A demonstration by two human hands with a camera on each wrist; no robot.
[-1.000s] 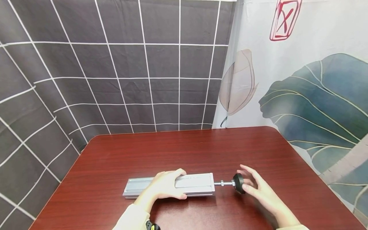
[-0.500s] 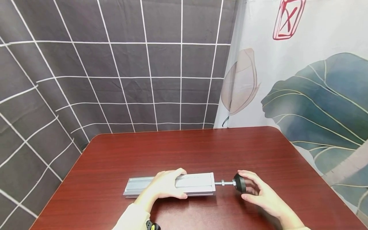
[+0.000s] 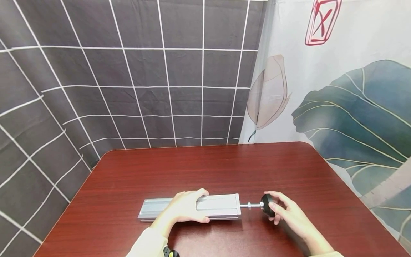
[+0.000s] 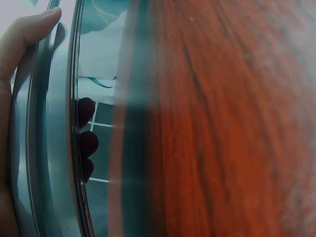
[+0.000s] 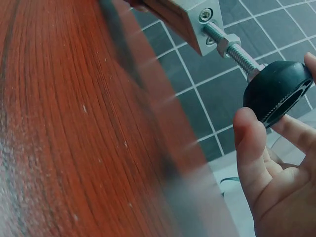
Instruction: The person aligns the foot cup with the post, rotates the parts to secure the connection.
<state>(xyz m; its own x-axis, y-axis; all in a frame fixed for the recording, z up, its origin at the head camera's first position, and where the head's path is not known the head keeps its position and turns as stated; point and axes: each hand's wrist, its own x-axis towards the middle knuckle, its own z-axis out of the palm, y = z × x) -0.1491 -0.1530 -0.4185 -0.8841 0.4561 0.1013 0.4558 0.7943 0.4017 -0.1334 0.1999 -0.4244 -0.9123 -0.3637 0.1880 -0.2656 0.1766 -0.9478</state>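
My left hand [image 3: 183,207] grips a silver aluminium profile [image 3: 221,202] around its middle. The thumb lies on the near side, and fingertips [image 4: 89,143] show past the far edge in the left wrist view. From the profile's right end plate [image 5: 203,37] sticks out a threaded rod [image 5: 243,58] with a hex nut [image 5: 228,43] partway along. At the rod's outer end sits a round black levelling foot [image 3: 267,205], a second nut close against it. My right hand [image 3: 290,216] holds this foot by its rim, thumb on the near side, other fingers around it.
A dark red wooden table [image 3: 205,164] lies under both hands. Behind it hangs a grey cloth with a white grid [image 3: 179,67], and a white curtain with leaf prints [image 3: 350,107] covers the right side. A watch strap [image 3: 169,252] is at my left wrist.
The right hand's fingers have loosened, shifted around the black foot and closed on its rim again. The left hand and the profile stay in place.
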